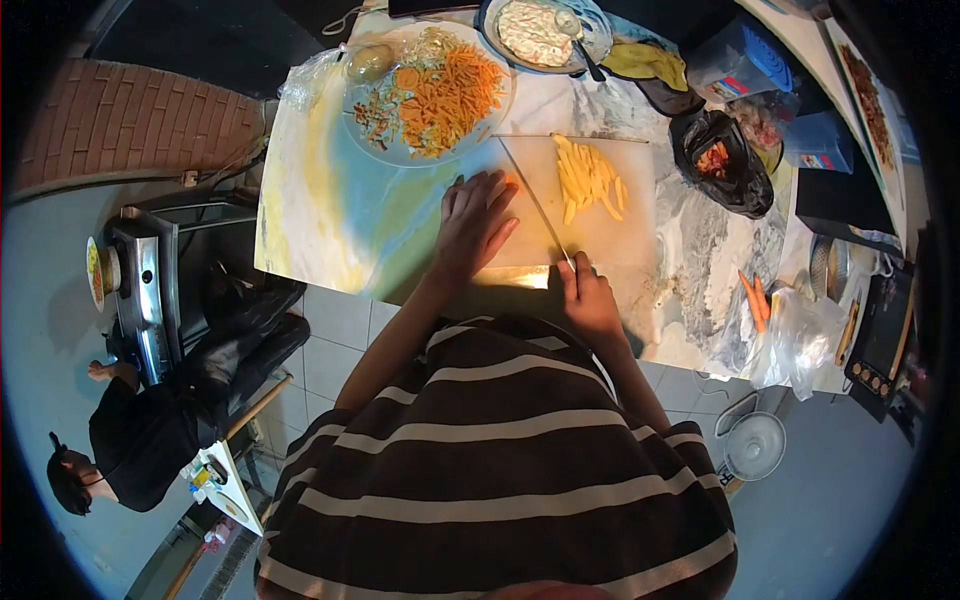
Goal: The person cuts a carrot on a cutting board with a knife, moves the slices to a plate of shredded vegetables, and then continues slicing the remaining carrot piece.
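orange piece (pixel 512 182) at left hand (pixel 473 222), knife (pixel 534 200) gripped in right hand (pixel 588 298)

Knife (pixel 537 202), mid frame: thin metal blade, smooth, w/ some shine. Bag (pixel 748 184), upper R, is black plastic, glossy & wrinkled. Counter (pixel 690 285) looks smooth, like marble, semi-glossy. Bowl (pixel 755 446), lower R: metal-looking, shiny. Shirt: cloth, matt.

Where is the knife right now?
In the head view, the knife is in the right hand, its blade slanting over the cutting board between the left hand and the cut yellow sticks.
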`<action>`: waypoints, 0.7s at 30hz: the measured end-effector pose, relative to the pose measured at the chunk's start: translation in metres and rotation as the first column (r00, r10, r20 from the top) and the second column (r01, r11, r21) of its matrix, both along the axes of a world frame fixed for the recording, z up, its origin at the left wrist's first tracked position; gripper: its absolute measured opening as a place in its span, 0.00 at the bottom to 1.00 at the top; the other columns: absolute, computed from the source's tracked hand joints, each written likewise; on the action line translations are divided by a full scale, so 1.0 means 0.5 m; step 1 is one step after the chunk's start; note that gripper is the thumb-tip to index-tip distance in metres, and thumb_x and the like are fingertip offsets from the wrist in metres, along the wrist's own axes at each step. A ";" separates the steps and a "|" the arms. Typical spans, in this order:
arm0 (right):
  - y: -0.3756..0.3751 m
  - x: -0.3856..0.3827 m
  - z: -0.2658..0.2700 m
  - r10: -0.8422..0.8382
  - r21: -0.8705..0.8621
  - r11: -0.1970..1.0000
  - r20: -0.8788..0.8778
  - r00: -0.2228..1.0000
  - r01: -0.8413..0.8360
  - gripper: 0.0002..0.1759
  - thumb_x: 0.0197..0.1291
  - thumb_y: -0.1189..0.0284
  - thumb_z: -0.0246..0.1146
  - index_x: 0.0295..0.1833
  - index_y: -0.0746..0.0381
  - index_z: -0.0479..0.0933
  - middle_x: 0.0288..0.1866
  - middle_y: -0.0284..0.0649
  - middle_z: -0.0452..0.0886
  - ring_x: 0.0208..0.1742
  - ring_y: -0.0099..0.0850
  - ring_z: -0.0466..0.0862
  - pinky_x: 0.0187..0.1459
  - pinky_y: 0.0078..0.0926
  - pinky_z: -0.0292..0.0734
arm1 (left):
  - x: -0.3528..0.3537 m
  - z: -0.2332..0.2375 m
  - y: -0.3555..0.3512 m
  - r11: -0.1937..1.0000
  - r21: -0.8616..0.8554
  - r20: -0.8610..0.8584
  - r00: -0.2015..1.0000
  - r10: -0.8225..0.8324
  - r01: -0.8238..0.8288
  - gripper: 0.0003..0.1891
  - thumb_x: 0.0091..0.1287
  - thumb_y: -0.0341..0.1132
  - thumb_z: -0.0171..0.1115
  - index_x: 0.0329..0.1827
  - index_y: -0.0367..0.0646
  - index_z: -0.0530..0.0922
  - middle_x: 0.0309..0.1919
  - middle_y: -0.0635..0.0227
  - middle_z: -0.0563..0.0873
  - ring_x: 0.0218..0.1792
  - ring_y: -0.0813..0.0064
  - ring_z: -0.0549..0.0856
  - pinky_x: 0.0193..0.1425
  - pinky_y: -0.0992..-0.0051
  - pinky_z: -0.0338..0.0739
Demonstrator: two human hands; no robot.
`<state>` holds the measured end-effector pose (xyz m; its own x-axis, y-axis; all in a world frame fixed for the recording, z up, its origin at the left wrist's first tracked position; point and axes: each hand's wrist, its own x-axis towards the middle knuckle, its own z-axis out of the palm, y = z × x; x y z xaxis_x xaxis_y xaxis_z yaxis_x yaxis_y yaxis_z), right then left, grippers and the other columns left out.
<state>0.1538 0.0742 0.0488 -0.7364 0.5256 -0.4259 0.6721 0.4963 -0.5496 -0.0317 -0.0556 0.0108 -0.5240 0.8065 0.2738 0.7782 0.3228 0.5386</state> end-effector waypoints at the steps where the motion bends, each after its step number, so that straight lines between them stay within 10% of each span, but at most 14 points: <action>1: 0.001 0.002 -0.001 -0.003 -0.001 1.000 0.000 1.000 0.003 0.22 0.75 0.57 0.51 0.59 0.66 0.69 0.31 0.67 0.81 0.38 0.68 0.81 0.40 0.62 0.75 | -0.002 0.006 0.005 1.000 0.003 0.002 1.000 -0.002 0.002 0.25 0.63 0.37 0.67 0.65 0.47 0.77 0.68 0.61 0.73 0.68 0.56 0.70 0.72 0.53 0.60; 21: 0.011 -0.010 -0.022 -0.089 -0.221 0.972 -0.054 0.995 0.075 0.23 0.76 0.58 0.50 0.58 0.68 0.70 0.32 0.64 0.81 0.39 0.65 0.81 0.37 0.56 0.74 | -0.006 -0.017 0.023 0.999 0.040 -0.034 0.999 0.012 -0.011 0.24 0.61 0.36 0.68 0.62 0.47 0.78 0.66 0.62 0.74 0.67 0.55 0.71 0.70 0.52 0.61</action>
<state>0.1490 0.0794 0.0376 -0.7237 0.4845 -0.4915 0.6661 0.3042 -0.6810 -0.0346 -0.0441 0.0022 -0.5231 0.7887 0.3230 0.7926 0.3108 0.5246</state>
